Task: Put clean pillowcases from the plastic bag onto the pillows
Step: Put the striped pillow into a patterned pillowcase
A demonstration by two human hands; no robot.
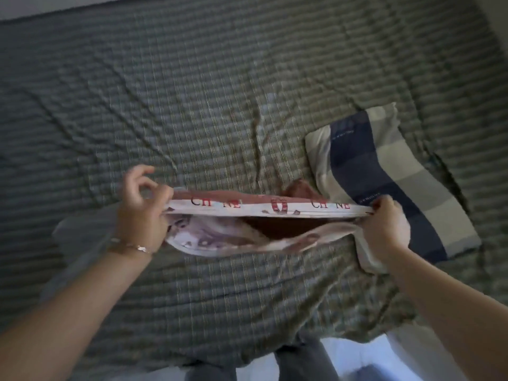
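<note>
A view from above of two bare forearms reaching over a bed (220, 78) covered in a green-grey checked spread. Between the hands a pillowcase (264, 213) is held stretched out flat, just above the near middle of the bed, with its mouth pulled open toward the viewer. Its upper edge is a white band with red lettering and a red emblem in the centre; the lower edge sags, pale with brownish-purple patterning, and the inside looks dark red-brown. The left hand (140, 207), a thin bracelet (129, 247) at its wrist, pinches the left end of the white band with its grip closed on the cloth. The right hand (384, 226) has its grip closed on the right end. To the right lies a pillow (384, 171) in a blue, grey and white block pattern, partly under the right hand.
</note>
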